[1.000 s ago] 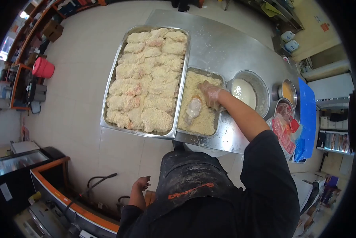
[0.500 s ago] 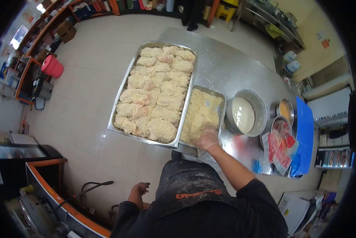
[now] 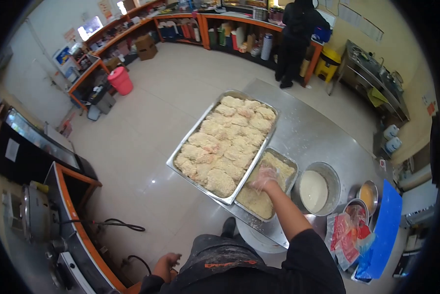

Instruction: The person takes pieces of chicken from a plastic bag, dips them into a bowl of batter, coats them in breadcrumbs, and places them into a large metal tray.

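Observation:
My right hand, in a clear plastic glove, rests on the pale crumbs in a shallow metal tray. Its fingers look spread, though the glove blurs them. Left of it, a large steel pan is filled with rows of crumb-coated pieces, which look like breaded meat. To the right stands a round metal bowl of creamy white batter. My left hand hangs low by my side, away from the table, with loosely bent fingers apart and nothing in them.
The steel table also carries a small bowl of orange liquid, red and clear plastic bags and a blue board. A person in black stands at the far counter. A pink bin stands to the left.
My view has tilted up, showing more of the room. My right hand has moved from the tray's near end toward its middle. My left hand stays low at my side.

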### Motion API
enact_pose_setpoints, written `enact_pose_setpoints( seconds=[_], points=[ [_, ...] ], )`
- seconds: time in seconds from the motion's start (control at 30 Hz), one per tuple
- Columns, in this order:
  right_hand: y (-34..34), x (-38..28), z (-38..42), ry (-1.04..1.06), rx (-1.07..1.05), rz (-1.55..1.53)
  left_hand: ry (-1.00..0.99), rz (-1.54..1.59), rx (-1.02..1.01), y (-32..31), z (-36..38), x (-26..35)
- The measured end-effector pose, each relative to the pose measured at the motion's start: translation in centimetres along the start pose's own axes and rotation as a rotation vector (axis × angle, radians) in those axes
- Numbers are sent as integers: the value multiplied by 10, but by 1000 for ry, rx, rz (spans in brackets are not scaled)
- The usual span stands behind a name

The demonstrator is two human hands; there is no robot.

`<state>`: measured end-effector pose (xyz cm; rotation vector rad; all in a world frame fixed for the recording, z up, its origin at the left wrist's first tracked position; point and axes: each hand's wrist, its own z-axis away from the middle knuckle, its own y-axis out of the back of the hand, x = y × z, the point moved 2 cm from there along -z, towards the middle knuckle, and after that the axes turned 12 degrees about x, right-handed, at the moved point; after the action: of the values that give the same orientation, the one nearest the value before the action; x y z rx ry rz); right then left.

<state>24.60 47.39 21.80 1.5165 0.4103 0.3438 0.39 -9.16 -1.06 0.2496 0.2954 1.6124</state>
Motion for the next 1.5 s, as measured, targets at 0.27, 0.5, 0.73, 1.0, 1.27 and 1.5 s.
enact_pose_setpoints(
  seconds=[0.27, 0.5, 0.73, 1.0, 1.27, 1.5],
  points=[
    [-86, 25, -90, 147, -325, -27, -194, 5, 93, 4, 56, -80],
    [-10, 54, -37, -209, 45, -437, -193, 13, -3, 43, 12, -14],
    [6, 6, 102, -319, -43, -211, -110, -18, -110, 130, -52, 48],
    [-40, 18, 100, -706, 73, -509, -74, -121, 39, 271, -8, 168],
    [16, 8, 64, -498, 396, -554, -364, -531, -33, 258, 3, 146],
    [-37, -24, 30, -485, 301, -7, -70, -168, -100, 177, -52, 55]
  ],
)
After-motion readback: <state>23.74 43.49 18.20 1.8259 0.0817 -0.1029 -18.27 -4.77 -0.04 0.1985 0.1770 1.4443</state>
